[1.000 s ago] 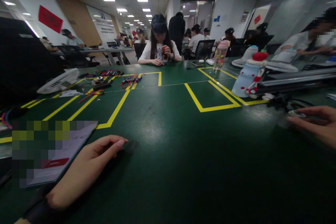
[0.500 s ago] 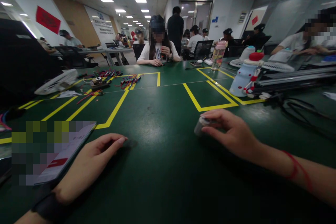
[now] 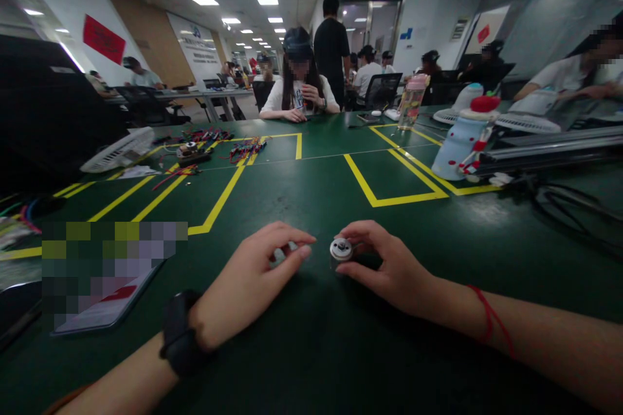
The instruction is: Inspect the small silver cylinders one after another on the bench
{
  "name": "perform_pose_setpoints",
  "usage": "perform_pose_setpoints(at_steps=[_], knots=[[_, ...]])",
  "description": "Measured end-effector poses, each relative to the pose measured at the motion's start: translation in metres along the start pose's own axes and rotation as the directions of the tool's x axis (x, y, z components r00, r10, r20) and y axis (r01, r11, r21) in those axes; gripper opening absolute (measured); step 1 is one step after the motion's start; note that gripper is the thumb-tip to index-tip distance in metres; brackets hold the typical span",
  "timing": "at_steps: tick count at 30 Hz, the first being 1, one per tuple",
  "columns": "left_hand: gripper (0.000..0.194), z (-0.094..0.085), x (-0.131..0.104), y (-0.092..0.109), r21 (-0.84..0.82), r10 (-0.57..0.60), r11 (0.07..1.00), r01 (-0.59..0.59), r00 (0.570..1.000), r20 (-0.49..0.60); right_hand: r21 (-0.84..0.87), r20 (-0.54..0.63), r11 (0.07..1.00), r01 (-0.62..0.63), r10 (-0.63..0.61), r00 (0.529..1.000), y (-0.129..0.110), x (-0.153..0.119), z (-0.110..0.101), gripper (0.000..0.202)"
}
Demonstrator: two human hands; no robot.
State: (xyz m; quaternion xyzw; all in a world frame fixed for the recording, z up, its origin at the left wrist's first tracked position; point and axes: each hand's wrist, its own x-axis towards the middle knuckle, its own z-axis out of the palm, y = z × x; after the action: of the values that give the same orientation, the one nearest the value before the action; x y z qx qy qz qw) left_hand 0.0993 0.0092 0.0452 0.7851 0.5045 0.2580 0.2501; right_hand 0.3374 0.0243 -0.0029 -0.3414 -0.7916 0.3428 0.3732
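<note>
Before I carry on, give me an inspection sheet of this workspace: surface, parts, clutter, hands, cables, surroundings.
Surface: green table marked with yellow tape.
Parts: small metal cylinder, end face up; contact with the table unclear.
Clutter: white fan at left, blue bottle at right, flat device beside left arm.
Hands: right hand grips the cylinder; left hand open, not touching it.
Cables: black cables at right, coloured wires at left.
Surroundings: seated person across the table, other people behind.

Centre: cylinder [image 3: 341, 249] | left: tablet [image 3: 114, 308] on table [image 3: 287, 198] | behind tablet: fan [image 3: 119, 152] | right: cable [image 3: 538, 191]
</note>
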Motion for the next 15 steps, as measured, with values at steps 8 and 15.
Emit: perform_pose_setpoints(at_steps=[8,15], knots=[[0.017,0.016,0.022,0.031,-0.018,0.1,0.995,-0.102,0.991,-0.092,0.06,-0.032,0.998,-0.029,0.031,0.999,0.004,-0.001,0.004,0.05],[0.017,0.023,0.009,-0.001,-0.014,-0.034,0.999,0.035,0.998,0.049,-0.03,-0.052,0.999,-0.015,0.013,0.999,0.002,-0.001,0.002,0.044]])
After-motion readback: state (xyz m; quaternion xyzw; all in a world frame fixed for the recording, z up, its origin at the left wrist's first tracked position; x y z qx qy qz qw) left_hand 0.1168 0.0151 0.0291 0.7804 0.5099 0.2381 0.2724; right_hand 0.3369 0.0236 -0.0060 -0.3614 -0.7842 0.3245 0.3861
